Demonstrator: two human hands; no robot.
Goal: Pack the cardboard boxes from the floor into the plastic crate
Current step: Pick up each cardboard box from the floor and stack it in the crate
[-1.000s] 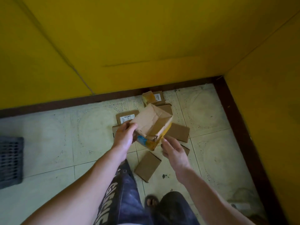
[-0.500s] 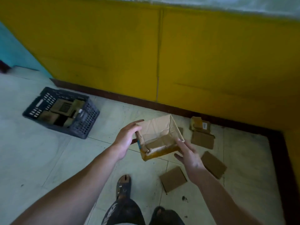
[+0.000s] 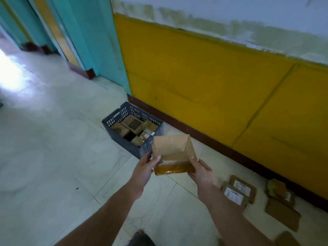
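Gaping open, creased cardboard box [image 3: 173,153] shows yellow tape.

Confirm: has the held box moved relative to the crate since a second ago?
Yes. The open cardboard box is now carried close to the plastic crate; earlier they were far apart. Both hands grip it.

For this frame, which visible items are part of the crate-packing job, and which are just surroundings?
Job: left hand and right hand holding the open cardboard box; plastic crate; flat boxes on the floor.
Surroundings: yellow wall; teal door frame.
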